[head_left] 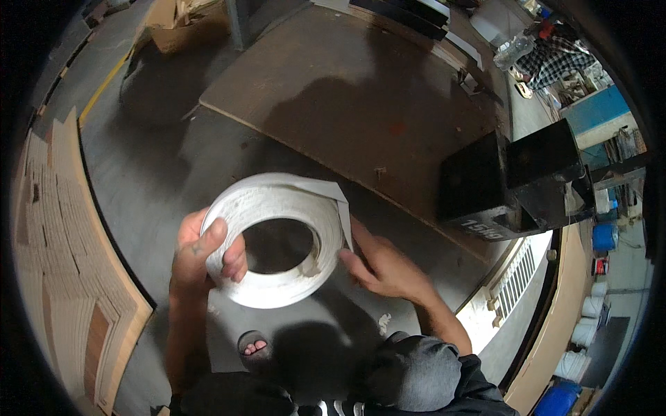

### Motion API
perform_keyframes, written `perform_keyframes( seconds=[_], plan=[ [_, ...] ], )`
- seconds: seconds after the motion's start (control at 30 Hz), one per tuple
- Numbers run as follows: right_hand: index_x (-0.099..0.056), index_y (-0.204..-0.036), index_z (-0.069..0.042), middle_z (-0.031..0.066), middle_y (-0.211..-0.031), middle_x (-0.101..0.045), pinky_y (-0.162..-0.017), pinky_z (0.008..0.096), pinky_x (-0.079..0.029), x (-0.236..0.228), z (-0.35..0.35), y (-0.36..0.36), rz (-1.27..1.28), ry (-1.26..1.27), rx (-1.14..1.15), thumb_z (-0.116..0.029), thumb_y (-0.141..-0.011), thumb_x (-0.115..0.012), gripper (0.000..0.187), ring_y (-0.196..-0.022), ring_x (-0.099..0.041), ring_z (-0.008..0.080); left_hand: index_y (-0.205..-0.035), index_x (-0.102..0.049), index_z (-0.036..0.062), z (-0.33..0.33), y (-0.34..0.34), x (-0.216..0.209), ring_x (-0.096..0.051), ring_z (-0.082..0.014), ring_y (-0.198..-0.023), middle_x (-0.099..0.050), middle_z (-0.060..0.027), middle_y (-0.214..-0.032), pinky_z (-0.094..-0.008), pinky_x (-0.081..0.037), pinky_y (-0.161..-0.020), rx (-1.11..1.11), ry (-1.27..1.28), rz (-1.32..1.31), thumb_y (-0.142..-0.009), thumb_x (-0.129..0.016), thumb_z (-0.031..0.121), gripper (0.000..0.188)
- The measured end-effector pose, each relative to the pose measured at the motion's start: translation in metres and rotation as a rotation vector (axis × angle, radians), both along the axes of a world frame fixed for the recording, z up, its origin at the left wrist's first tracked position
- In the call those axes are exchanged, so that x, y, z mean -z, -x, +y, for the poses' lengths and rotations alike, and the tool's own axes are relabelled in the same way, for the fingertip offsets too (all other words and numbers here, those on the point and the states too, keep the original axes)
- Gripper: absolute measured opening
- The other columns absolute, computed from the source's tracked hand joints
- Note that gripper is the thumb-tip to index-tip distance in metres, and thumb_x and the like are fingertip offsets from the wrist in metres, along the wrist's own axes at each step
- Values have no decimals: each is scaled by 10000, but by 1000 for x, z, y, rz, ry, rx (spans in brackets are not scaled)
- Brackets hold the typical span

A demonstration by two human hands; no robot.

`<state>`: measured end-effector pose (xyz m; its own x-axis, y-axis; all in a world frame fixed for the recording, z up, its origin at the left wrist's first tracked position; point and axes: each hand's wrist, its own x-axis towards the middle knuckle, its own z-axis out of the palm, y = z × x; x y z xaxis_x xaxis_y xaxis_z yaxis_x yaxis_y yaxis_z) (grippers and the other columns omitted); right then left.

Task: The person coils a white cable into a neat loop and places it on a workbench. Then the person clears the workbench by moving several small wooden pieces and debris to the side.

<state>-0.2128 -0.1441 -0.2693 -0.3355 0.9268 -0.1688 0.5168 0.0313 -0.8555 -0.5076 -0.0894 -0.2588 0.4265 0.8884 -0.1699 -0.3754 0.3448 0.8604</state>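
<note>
A wide roll of white edge banding (277, 291) is held up in front of me above the floor, its flat side and round hole turned toward me. My left hand (194, 253) is closed around the roll's left rim, with the thumb on the face and fingers curled through the hole. At the right side, a loose strip end (345, 215) stands off the roll and folds down at a sharp corner. My right hand (388, 270) pinches that end between thumb and fingers; the strip partly hides the fingertips.
Stacked brown cardboard sheets (76, 277) stand at the left. A large brown board (312, 90) lies ahead on the floor. At the right are a black box-shaped object (479, 184) and a white slatted panel (517, 277). My foot (255, 347) shows below the roll.
</note>
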Motion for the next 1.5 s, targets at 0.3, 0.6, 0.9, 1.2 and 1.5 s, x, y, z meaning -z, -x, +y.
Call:
perform_keyframes(
  seconds=[0.3, 0.6, 0.9, 1.2, 1.5],
  plan=[
    [-406, -1426, 4, 212, -1240, -609, -958, 412, -516, -45, 32, 21, 446, -83, 212, -363, -1083, -346, 506, -1080, -653, 291, -1151, -548, -45, 65, 2, -46, -469, -97, -445, -525, -35, -624, -273, -439, -434, 57, -8, -267, -1018, -553, 372, 438],
    [-519, -1236, 30, 192, -980, -665, -783, 411, -623, -153, 112, 77, 898, -87, 634, -645, -1001, -318, 742, -879, -712, 284, -1119, -560, 5, 132, -16, -137, -452, -79, -444, -475, 1, -608, -263, -447, -428, -125, -205, -296, -1058, -478, 367, 376],
    [-517, -1239, -3, 92, -866, -625, -597, 345, -580, -109, 166, 54, 890, -77, 563, -440, -1033, -501, 484, -650, -632, 152, -1150, -526, 56, 128, -59, -119, -341, -75, -493, -372, 42, -656, -236, -364, -464, -471, 142, -228, -1058, -457, 418, 379],
    [-594, -1150, -4, 58, -744, -641, -559, 329, -524, 13, 186, 24, 1240, 504, 569, -213, -927, -721, 331, -611, -619, 147, -1158, -544, 78, 149, -71, -8, -399, -67, -534, -418, 44, -665, -255, -370, -462, -378, 325, -125, -1033, -497, 479, 422],
    [-614, -1006, -9, 62, -724, -606, -514, 348, -502, 24, 164, 9, 1057, 622, 849, -154, -852, -763, 259, -586, -584, 169, -1226, -604, 6, 114, -39, 91, -659, -208, -918, -670, -80, -1048, -360, -548, -842, -155, 419, 36, -988, -587, 416, 475]
  ],
)
